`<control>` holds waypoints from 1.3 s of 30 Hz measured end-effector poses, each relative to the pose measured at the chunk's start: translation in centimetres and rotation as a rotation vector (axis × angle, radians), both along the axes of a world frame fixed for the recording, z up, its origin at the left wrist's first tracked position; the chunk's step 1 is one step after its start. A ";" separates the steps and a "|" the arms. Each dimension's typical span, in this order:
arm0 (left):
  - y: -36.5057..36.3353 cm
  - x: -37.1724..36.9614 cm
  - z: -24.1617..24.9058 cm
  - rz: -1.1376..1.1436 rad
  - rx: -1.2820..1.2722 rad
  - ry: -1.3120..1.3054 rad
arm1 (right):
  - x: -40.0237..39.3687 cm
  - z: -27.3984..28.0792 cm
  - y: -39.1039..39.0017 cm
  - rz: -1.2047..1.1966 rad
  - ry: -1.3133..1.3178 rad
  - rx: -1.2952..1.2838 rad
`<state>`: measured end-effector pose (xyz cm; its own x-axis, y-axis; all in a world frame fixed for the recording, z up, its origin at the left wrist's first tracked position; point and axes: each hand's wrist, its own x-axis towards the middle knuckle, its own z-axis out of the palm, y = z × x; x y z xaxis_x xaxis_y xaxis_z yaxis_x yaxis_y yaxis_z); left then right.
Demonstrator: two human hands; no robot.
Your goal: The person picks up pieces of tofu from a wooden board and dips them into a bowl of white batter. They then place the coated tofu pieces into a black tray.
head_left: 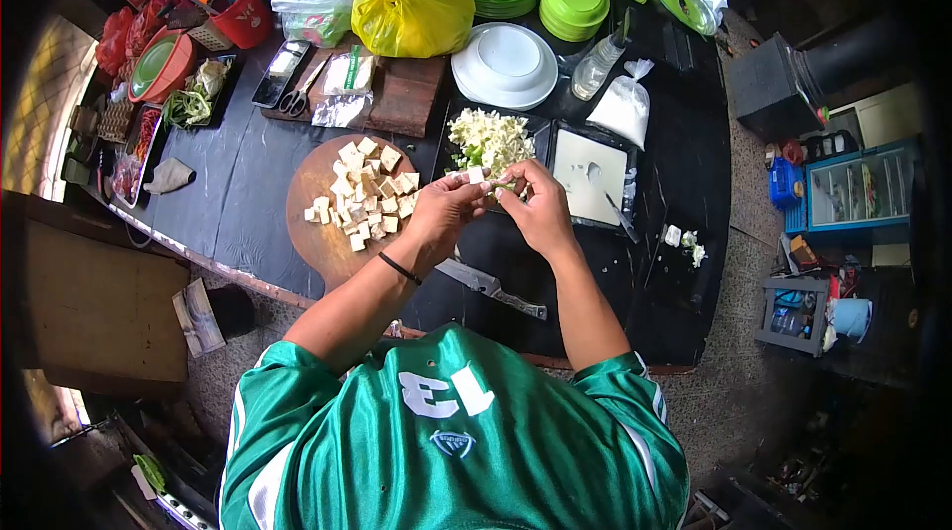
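My left hand (pixel 444 216) pinches a pale tofu cube (pixel 476 175) between its fingertips. Close beside it, my right hand (pixel 538 205) has its fingers closed around something small and greenish at the cube; its kind is too small to tell. Beyond both hands lies a black tray of chopped pale vegetable (pixel 491 138) with some green bits. To the left, a round wooden board (pixel 315 181) carries a heap of tofu cubes (pixel 372 183), browned on some faces. A large knife (pixel 493 290) rests on the black table below my hands. White batter (pixel 587 173) fills a tray on the right, with a spoon or similar utensil in it.
Behind are a wooden block (pixel 407 99), scissors (pixel 300 92), a yellow plastic bag (pixel 414 9), white plates (pixel 506 64) and green plates (pixel 575 0). A glass bottle (pixel 598 69) and a bag of white powder (pixel 622 106) stand right. The table's front edge (pixel 248 284) runs near my body.
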<state>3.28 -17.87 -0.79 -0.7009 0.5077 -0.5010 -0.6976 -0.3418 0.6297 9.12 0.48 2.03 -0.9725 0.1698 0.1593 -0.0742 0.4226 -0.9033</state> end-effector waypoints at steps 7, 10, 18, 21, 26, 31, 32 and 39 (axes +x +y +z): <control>-0.4 0.4 0.0 -0.027 -0.035 -0.017 | 0.2 1.2 -0.2 0.027 -0.027 0.064; -0.5 0.5 0.3 -0.009 -0.071 -0.009 | 0.3 1.7 -0.4 0.058 -0.005 0.130; -1.0 0.8 0.0 0.000 -0.107 0.099 | 0.5 0.4 -1.0 0.045 0.046 0.184; -1.5 1.1 -0.5 -0.011 -0.122 0.137 | 0.8 0.3 -1.5 0.046 0.011 0.186; -2.3 1.8 -1.5 0.011 -0.158 0.175 | 1.6 0.2 -2.9 0.033 -0.094 0.065; -2.7 2.3 -1.3 0.051 -0.189 0.127 | 1.7 -0.7 -3.6 0.044 -0.048 0.078; -2.8 2.3 -1.4 0.060 -0.181 0.116 | 1.7 -0.7 -3.7 0.043 -0.074 0.059; -3.4 2.4 -1.5 0.047 -0.181 0.088 | 1.7 -0.5 -3.9 0.051 -0.094 0.052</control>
<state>5.67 -21.28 -2.29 -0.7668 0.3809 -0.5167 -0.6231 -0.2483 0.7417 10.85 -3.38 1.51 -0.9907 0.1138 0.0747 -0.0131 0.4668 -0.8843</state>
